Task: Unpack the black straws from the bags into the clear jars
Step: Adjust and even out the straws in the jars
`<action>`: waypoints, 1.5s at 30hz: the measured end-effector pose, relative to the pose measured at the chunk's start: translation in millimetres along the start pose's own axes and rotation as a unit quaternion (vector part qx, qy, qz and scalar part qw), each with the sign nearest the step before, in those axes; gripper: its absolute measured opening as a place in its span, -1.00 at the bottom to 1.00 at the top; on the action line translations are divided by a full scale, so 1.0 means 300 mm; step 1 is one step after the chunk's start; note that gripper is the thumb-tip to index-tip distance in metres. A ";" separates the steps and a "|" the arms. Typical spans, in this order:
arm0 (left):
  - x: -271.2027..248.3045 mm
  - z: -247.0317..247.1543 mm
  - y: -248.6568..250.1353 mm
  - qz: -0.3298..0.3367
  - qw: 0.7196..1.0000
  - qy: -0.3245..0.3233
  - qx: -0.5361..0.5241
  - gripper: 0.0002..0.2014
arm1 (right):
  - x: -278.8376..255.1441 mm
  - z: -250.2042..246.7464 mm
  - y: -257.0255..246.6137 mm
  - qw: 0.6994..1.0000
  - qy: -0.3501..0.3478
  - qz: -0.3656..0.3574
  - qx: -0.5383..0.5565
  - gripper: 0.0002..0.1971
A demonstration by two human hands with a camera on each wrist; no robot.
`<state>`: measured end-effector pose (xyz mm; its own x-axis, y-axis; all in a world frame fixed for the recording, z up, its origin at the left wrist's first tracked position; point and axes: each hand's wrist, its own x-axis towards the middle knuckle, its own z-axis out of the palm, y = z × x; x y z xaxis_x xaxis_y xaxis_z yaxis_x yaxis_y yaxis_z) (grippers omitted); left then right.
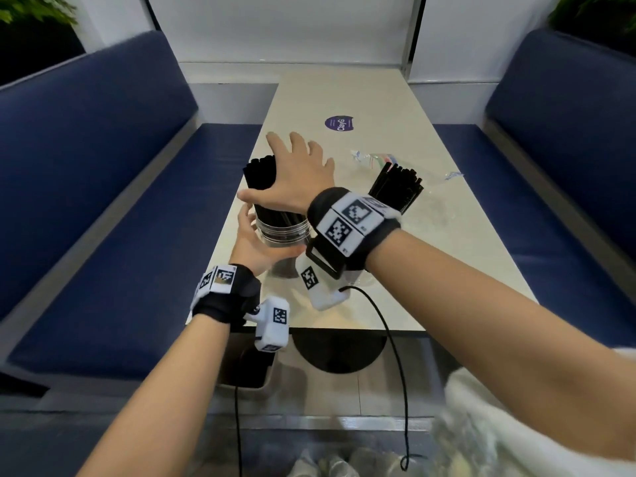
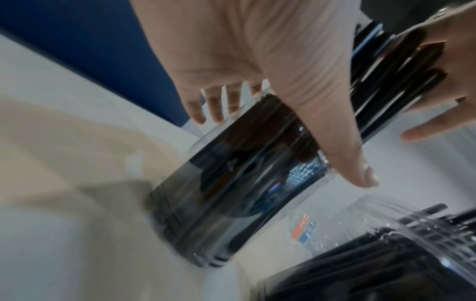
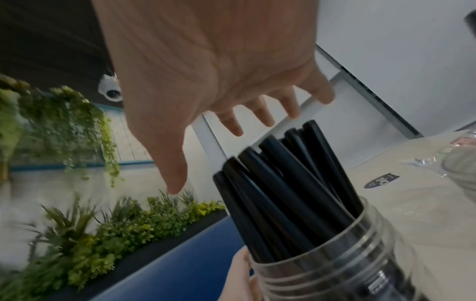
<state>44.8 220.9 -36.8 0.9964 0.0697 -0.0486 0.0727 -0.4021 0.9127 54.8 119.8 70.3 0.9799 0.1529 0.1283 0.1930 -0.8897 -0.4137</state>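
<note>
**Straws standing in the near jar, both hands at it**

Nearest my head view, the left hand (image 1: 253, 246) is cupped against the left side of the clear jar (image 1: 284, 235), which stands on the pale table (image 1: 344, 98) close to its near left edge. From the left wrist view I see the fingers (image 2: 213, 103) wrapped round the far side of the jar (image 2: 231, 163) and the thumb (image 2: 342, 142) lying along its near wall, so I read that hand as holding the jar, which seems to lean a little to the left.

A bundle of black straws (image 1: 263, 184) stands in that jar, fanning up and to the left. The right hand (image 1: 296, 173) is spread flat over the bundle with its fingers straight and apart. In the right wrist view the palm (image 3: 206, 61) hovers just above the straw tops (image 3: 283, 173), and I cannot tell whether it touches them; it grips nothing.

A second jar of black straws (image 1: 397, 187) stands to the right, partly hidden behind the right wristband. Clear plastic bags (image 1: 375, 156) lie crumpled on the table just beyond it. Further along the table sits a round purple sticker (image 1: 339, 123). Blue bench seats (image 1: 103, 201) flank the table on both sides.
</note>
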 end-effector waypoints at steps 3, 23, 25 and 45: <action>0.009 0.024 0.013 0.018 1.000 0.004 -0.011 0.06 | 0.046 0.024 -0.002 0.997 -0.050 0.040 -0.029 -0.01; 0.019 0.031 -0.038 0.047 0.997 0.051 -0.014 -0.10 | 0.095 0.098 0.003 0.998 0.029 0.003 0.054 -0.69; 0.018 0.031 -0.049 0.046 0.998 0.050 -0.017 -0.06 | 0.095 0.092 0.009 0.996 0.039 0.001 0.082 -0.69; 0.003 0.003 -0.070 0.053 0.998 0.043 0.000 0.01 | 0.090 0.074 -0.010 0.993 -0.056 -0.036 -0.096 -0.62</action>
<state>44.3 228.7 -56.4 0.9909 0.1049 0.0841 -0.0337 -0.4119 0.9106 81.8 135.9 55.1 0.9656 0.2559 0.0458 0.2595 -0.9386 -0.2272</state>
